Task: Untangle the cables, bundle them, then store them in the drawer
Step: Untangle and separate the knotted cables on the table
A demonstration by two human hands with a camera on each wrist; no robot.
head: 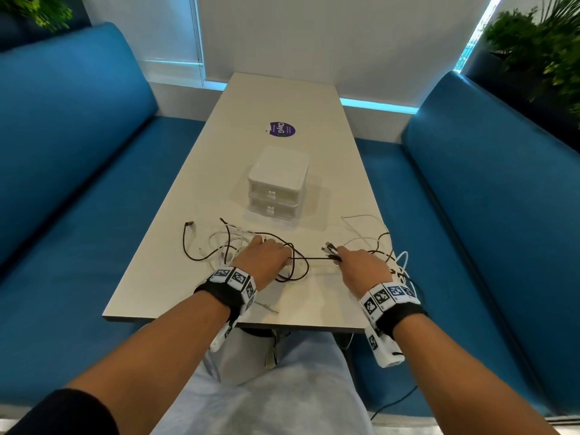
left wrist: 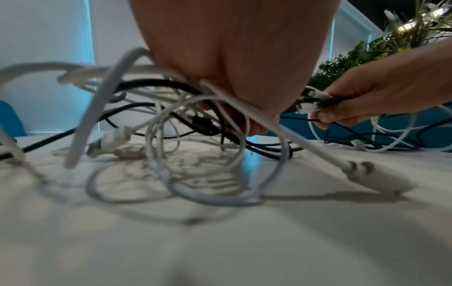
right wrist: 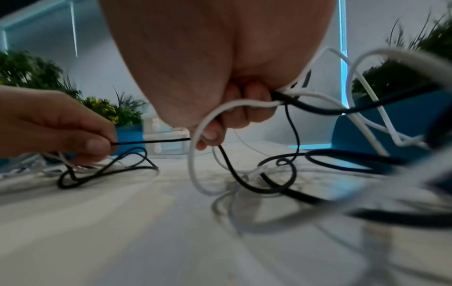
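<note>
Black and white cables lie tangled on the pale table [head: 314, 302] in two heaps, one heap [head: 219, 246] by my left hand and one heap [head: 387, 251] by my right. My left hand [head: 266, 257] pinches a thin black cable [head: 314, 258] that runs taut to my right hand [head: 361, 266]. In the right wrist view that left hand [right wrist: 73, 133] pinches the black cable [right wrist: 151, 141]. My right hand [right wrist: 232, 116] grips several cables, and their connector ends [left wrist: 313, 102] stick out of its fist. The white two-drawer unit [head: 276, 183] stands behind the cables, both drawers closed.
A purple sticker [head: 282, 129] is on the table's far half. Blue benches [head: 78, 158] [head: 489, 189] flank the table, with plants [head: 539, 51] behind them. A white plug [left wrist: 376, 180] lies near my left wrist. One thin cable end [head: 270, 308] rests by the front edge.
</note>
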